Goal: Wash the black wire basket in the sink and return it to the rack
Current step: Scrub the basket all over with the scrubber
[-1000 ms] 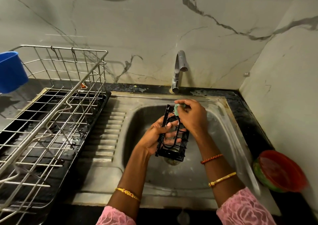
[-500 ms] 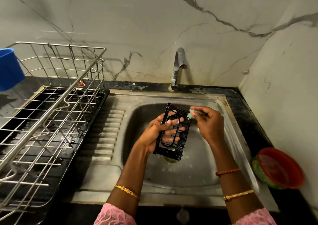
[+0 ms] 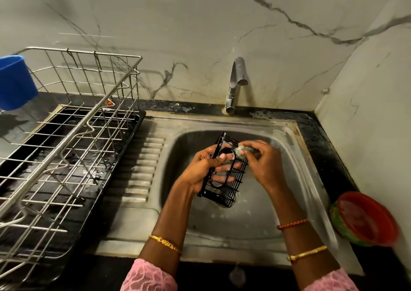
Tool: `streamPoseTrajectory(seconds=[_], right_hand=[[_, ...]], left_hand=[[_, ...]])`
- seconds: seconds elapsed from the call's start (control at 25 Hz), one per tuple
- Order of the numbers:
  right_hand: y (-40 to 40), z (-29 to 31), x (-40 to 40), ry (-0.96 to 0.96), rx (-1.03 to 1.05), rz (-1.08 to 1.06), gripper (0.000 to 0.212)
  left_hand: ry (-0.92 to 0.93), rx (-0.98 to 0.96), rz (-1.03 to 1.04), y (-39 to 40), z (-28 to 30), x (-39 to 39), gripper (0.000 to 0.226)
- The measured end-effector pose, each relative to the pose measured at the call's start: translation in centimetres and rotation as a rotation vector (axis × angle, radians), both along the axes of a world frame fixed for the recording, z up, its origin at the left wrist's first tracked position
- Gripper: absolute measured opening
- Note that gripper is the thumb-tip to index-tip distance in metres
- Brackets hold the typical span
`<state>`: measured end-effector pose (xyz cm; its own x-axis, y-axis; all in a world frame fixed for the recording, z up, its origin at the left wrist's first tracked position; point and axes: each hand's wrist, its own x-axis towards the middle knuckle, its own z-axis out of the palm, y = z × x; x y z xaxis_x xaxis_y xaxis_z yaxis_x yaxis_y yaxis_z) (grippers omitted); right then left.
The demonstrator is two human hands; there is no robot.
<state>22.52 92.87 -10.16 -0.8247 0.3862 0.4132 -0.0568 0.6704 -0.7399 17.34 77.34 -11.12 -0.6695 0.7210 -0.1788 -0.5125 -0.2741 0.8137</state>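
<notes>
The right hand, pinched on a soapy green scrubber, has been shifted to the top edge of the black wire basket, gripped by the left hand over the sink, so scrubbing is judged unfinished.

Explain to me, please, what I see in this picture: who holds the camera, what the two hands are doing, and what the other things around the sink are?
There is no machine here. A person wears one camera on the head, so you look forward and down at that person's own arms.

The left hand holds the black wire basket above the steel sink, with its fingers through the wires. The right hand pinches a small green scrubber against the basket's upper end.

The tap stands behind the sink; no water runs from it. On the left, a silver wire rack sits on a black tray, with a blue cup at its far corner. On the right, on the dark counter, is a red and green bowl.
</notes>
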Motion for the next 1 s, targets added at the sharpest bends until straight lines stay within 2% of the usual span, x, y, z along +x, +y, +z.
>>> streamPoseTrajectory(seconds=[0.32, 0.48, 0.72, 0.88, 1.0], right_hand=[[-1.0, 0.5, -1.3, -0.036, 0.059, 0.078, 0.019], [1.4, -1.1, 1.2, -0.063, 0.012, 0.024, 0.015], [0.2, -0.2, -1.1, -0.013, 0.028, 0.085, 0.017], [1.6, -2.7, 1.1, -0.008, -0.040, -0.019, 0.024], [1.6, -3.4, 2.7, 0.067, -0.109, -0.122, 0.020]], left_hand=[[0.143, -0.219, 0.111, 1.1, 0.7, 0.2, 0.019], [0.128, -0.236, 0.108, 1.0, 0.6, 0.2, 0.017], [0.081, -0.265, 0.212, 1.3, 0.6, 0.0, 0.015], [0.102, -0.291, 0.254, 1.2, 0.5, -0.2, 0.016], [0.103, -0.306, 0.293, 0.9, 0.7, -0.7, 0.013]])
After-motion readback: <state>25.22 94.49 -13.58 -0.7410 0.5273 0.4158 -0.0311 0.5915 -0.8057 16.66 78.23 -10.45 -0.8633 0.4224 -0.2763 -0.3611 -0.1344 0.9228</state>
